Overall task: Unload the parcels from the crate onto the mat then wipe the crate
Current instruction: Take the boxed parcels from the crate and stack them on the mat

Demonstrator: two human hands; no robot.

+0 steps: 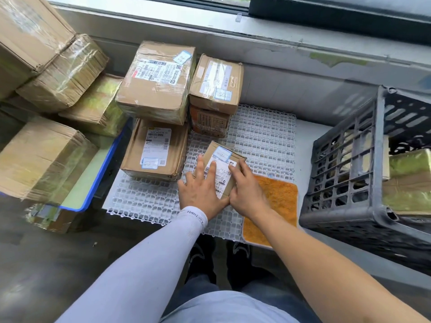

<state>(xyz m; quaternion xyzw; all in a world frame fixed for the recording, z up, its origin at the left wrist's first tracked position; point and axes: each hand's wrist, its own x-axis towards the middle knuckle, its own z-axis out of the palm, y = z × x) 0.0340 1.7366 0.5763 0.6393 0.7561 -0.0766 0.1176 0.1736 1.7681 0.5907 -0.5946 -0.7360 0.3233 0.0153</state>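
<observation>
A small brown parcel with a white label lies on the white lattice mat. My left hand rests flat on its left side with straight fingers. My right hand lies on its right side, fingers bent over the edge. Several bigger parcels stand stacked on the mat's far left part. The dark grey crate stands at the right, tilted, with taped parcels still inside. An orange cloth lies on the mat's near right corner.
More taped cardboard boxes pile up at the left, one over a blue-rimmed tray. A grey window ledge runs along the back. My shoes stand just before the mat.
</observation>
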